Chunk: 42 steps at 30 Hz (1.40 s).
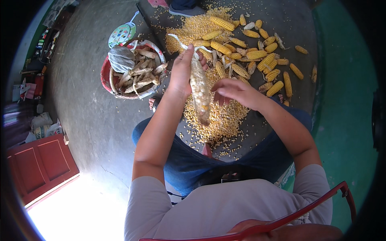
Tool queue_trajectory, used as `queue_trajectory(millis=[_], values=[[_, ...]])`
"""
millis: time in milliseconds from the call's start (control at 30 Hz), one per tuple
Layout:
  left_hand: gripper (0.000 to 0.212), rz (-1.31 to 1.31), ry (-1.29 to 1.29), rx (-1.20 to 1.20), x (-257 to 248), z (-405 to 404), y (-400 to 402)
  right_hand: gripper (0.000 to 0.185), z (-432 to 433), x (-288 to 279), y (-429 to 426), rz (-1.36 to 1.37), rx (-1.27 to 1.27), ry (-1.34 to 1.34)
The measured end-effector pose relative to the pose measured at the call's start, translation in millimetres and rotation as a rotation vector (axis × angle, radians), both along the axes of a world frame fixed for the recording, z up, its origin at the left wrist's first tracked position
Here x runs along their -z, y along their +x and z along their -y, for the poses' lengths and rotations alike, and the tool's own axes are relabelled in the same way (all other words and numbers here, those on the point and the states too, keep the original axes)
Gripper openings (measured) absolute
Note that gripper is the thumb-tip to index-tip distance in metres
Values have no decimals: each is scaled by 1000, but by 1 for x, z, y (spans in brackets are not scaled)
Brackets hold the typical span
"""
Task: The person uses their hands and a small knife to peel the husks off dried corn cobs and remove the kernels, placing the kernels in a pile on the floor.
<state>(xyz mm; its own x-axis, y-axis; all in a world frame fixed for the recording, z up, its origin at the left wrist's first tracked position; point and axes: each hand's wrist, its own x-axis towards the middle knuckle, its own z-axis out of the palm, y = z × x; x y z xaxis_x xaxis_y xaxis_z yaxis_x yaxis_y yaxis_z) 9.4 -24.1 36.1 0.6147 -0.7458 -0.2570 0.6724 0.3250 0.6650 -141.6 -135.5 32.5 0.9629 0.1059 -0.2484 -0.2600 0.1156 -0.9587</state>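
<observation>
In my left hand (pixel 182 64) is a corn cob (pixel 199 90), gripped near its upper end, where pale strips of husk stick out. Most of the cob is bare and whitish, with a few pale and yellow kernels left on its surface. My right hand (pixel 230 92) is just right of the cob, apart from it, fingers loosely spread and holding nothing. Beneath both hands lies a heap of loose corn kernels (pixel 221 120) on the floor. Several unshelled yellow ears of corn (pixel 256 54) are piled beyond my right hand.
A round basket (pixel 105 76) at the left holds stripped cobs (pixel 141 73) and a grey cloth (pixel 121 58). Behind it lies a printed hand fan (pixel 120 34). Another person's shoe (pixel 186 11) is beside the far kernels (pixel 196 25). A red door (pixel 42 165) stands lower left.
</observation>
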Motion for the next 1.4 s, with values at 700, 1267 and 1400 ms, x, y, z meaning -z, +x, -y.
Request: queue_trajectory(millis=[700, 1267, 1400], values=[[33, 81, 15, -19, 6, 9, -24, 17, -19, 16, -9, 79, 85, -268], [34, 569, 190, 9, 20, 11, -32, 16, -22, 25, -8, -5, 114, -123], [33, 367, 156, 70, 8, 8, -31, 17, -20, 17, -8, 39, 112, -230]])
